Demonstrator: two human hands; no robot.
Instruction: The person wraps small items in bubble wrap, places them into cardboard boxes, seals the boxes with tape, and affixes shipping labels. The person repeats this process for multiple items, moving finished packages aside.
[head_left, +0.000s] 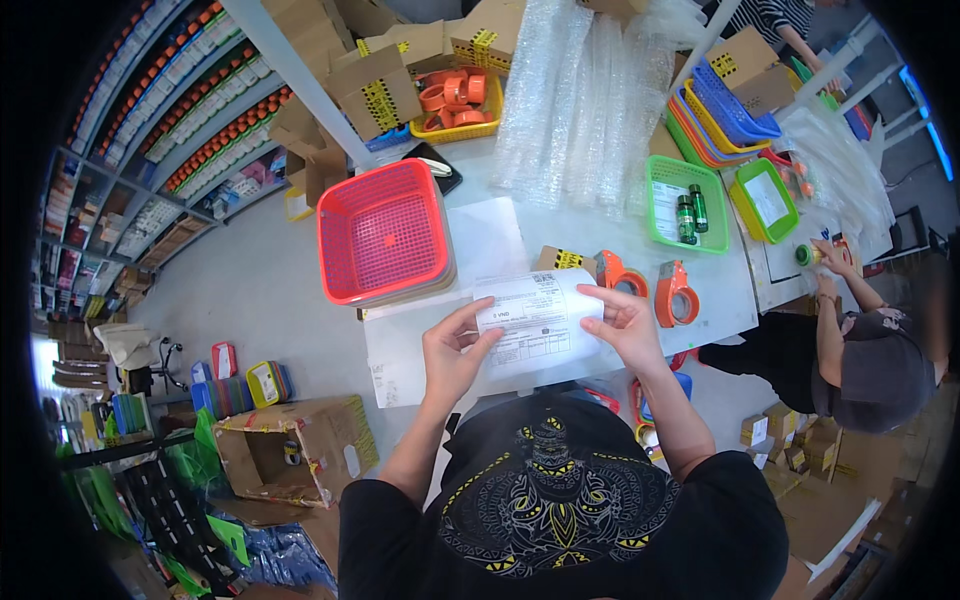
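Between my two hands is a white printed sheet of paper (535, 318), bowed and held above the near edge of the white table. My left hand (457, 350) pinches its left edge between thumb and fingers. The right edge is gripped by my right hand (625, 325) in the same way. Whether anything lies behind the paper is hidden. Just beyond it are a small cardboard piece with yellow-black tape (562, 258) and an orange tape dispenser (628, 280). A second tape dispenser (677, 297) lies farther right.
Stacked red baskets (440, 245) stand at the left, near a yellow basket of orange tape rolls (458, 100). Bubble wrap (565, 110) covers the back. A green basket (660, 170) holds two dark bottles (686, 220). At the right, a co-worker (870, 360) handles something small.
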